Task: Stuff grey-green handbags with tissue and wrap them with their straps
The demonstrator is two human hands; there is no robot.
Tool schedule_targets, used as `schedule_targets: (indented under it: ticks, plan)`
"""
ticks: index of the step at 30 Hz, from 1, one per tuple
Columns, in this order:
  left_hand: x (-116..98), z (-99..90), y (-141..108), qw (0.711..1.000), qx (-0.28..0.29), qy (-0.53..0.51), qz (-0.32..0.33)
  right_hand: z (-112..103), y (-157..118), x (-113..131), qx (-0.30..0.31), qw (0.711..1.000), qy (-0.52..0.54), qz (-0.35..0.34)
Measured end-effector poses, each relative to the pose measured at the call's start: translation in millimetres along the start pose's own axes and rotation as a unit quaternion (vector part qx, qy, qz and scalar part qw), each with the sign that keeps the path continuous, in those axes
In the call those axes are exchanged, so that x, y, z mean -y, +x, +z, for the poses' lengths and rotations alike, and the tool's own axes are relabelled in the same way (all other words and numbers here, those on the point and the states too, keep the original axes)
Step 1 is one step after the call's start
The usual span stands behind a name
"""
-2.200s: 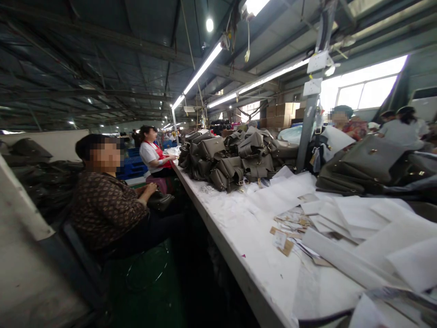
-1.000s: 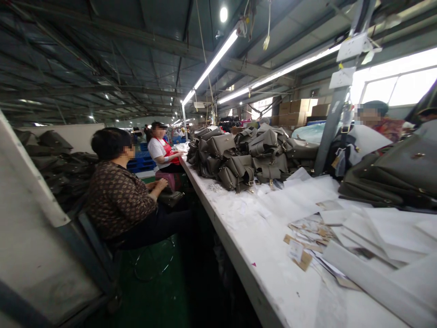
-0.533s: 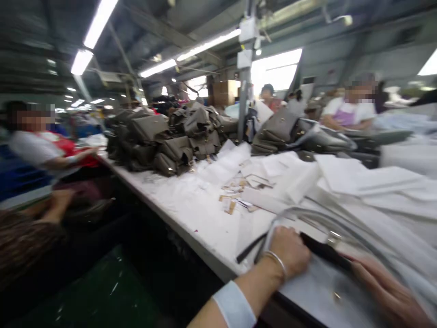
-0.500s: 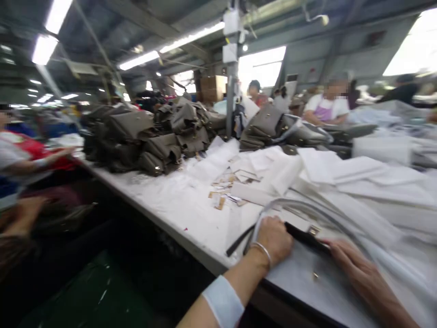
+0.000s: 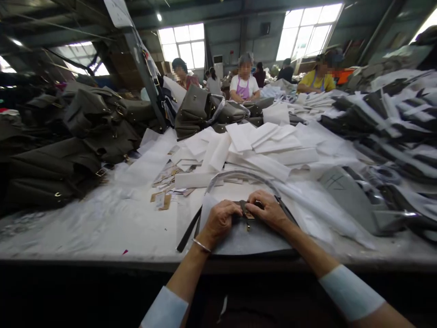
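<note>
A bag wrapped in pale sheeting [image 5: 252, 239] lies at the front edge of the table, its wrapped handle [image 5: 239, 174] arching behind my hands. My left hand [image 5: 221, 218] is closed on the dark strap [image 5: 243, 207] at the top of the bag. From the right, my right hand [image 5: 266, 208] pinches the same strap close to its gold buckle [image 5: 250, 216]. Just below hangs a small gold clasp [image 5: 248, 226]. A dark strap end [image 5: 187, 234] sticks out left of my left hand.
Dark bags [image 5: 51, 164] are heaped at the left. White sheets [image 5: 273, 146] and small brown tags [image 5: 162, 200] lie behind the bag. More dark pieces and a grey marked panel [image 5: 348, 196] are at the right. Several people work beyond a post [image 5: 145, 73].
The view has swung to the right and the co-workers at the left have left it. My hands have come closer together at the strap's buckle.
</note>
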State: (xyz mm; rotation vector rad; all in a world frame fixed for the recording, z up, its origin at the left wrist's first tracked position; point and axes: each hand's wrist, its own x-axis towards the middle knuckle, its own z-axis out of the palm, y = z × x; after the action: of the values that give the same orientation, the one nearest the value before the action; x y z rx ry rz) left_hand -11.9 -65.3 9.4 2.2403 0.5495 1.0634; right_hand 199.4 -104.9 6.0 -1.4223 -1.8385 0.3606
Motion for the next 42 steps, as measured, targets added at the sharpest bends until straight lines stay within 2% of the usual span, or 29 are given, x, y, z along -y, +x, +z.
schedule_targets:
  ticks: [7, 19, 25, 28, 33, 42]
  plan:
    - [-4.8, 0.6, 1.0, 0.995, 0.070, 0.063, 0.042, 2.7, -0.8, 1.0, -0.004, 0.999, -0.013, -0.033]
    - [-8.7, -0.4, -1.4, 0.980, 0.152, 0.084, 0.096, 2.9, -1.7, 6.2, -0.012, 0.999, -0.039, -0.024]
    - [-35.1, -17.4, 3.5, 0.950, 0.277, 0.128, 0.061, 4.7, -2.5, 5.6, -0.010, 0.998, -0.055, -0.043]
    - [-51.7, -23.9, -2.4, 0.930, 0.312, 0.185, 0.060, 5.4, -2.8, 4.4, -0.011, 0.998, -0.052, -0.043]
    - [-64.5, -14.2, -24.0, 0.910, 0.298, 0.286, 0.046, 6.7, -3.9, 3.4, -0.012, 0.997, -0.054, -0.048]
    - [-48.6, -6.6, -41.4, 0.919, 0.246, 0.303, 0.047, 6.8, -2.3, 5.1, -0.009, 0.998, -0.057, -0.031]
